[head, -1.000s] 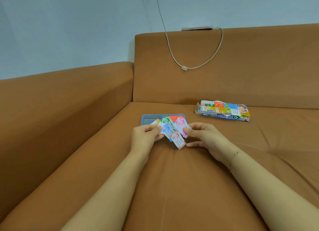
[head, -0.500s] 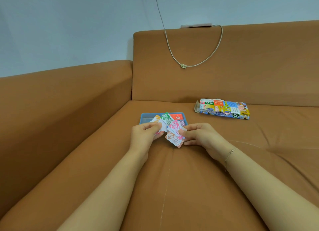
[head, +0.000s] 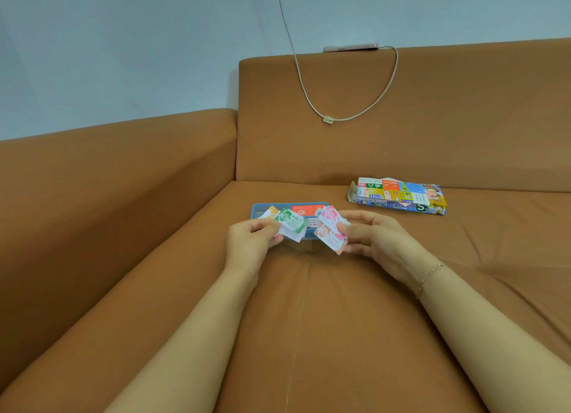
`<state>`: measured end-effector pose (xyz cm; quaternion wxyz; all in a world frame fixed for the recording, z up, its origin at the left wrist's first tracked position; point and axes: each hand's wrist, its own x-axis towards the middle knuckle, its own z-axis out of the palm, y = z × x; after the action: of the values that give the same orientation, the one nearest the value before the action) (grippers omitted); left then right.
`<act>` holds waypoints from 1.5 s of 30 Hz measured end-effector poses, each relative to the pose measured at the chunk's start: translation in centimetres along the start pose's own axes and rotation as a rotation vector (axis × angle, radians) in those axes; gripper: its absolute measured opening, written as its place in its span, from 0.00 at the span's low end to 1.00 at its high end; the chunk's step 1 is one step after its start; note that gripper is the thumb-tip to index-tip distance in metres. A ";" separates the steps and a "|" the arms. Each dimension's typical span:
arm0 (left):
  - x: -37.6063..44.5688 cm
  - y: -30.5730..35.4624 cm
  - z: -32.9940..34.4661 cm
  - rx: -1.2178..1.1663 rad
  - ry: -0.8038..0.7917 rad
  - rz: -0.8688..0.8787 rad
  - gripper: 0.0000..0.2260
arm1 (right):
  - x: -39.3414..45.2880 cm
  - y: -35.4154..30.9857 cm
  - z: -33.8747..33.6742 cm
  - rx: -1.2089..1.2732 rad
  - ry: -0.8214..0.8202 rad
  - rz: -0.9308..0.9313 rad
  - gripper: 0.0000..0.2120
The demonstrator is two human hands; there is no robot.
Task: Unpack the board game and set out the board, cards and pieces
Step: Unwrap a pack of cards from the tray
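Where a second ago both hands shared one fan of cards, the fan has now split into two. The left hand [head: 250,238] pinches a small bunch between thumb and curled fingers, with a green card [head: 292,221] on top, a white one under it and an orange-yellow edge behind. The right hand [head: 375,238] pinches the other bunch, a pink card [head: 331,219] over an orange-pink one [head: 329,241]; thumb and fingers are closed on the cards' right edge. The two bunches are near each other but apart, held low over the seat.

That split suggests the cards are being sorted by colour before being laid out, so the setting-out is still at an early stage; no board or playing pieces can be seen on the seat.

The cards are thin, glossy, rectangular slips with cartoon print, and they bend slightly in the grip. Just behind them lies a shallow blue tray [head: 256,210], rigid-looking, with a red card [head: 306,210] lying in it. Further right, well apart, rests the flat cardboard game box [head: 401,198], busy with coloured squares, its left end flap open. Everything sits on a brown sofa [head: 123,227] of smooth, matt fabric with a seam running down the cushion. A pale cable [head: 355,117] loops over the backrest.
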<state>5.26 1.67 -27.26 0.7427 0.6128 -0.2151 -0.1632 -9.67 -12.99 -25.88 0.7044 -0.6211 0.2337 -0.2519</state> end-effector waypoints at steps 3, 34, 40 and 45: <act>0.3 0.1 -0.3 -0.020 0.030 -0.013 0.04 | 0.0 0.2 -0.3 -0.296 -0.003 0.025 0.13; -0.7 1.4 0.1 -0.028 -0.269 -0.257 0.24 | 0.4 0.6 2.9 -0.443 0.218 -0.510 0.03; -0.6 2.1 -0.5 -0.096 -0.353 -0.432 0.30 | 0.0 1.4 2.5 -0.870 0.054 -0.850 0.04; -0.7 2.1 -0.1 -0.122 -0.298 -0.381 0.11 | -0.1 1.2 2.4 -1.036 -0.077 -0.935 0.04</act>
<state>4.67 2.57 -25.34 0.6944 0.5654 -0.1925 -0.4014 -8.14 -10.93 -26.77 0.1433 -0.9209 0.0069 -0.3625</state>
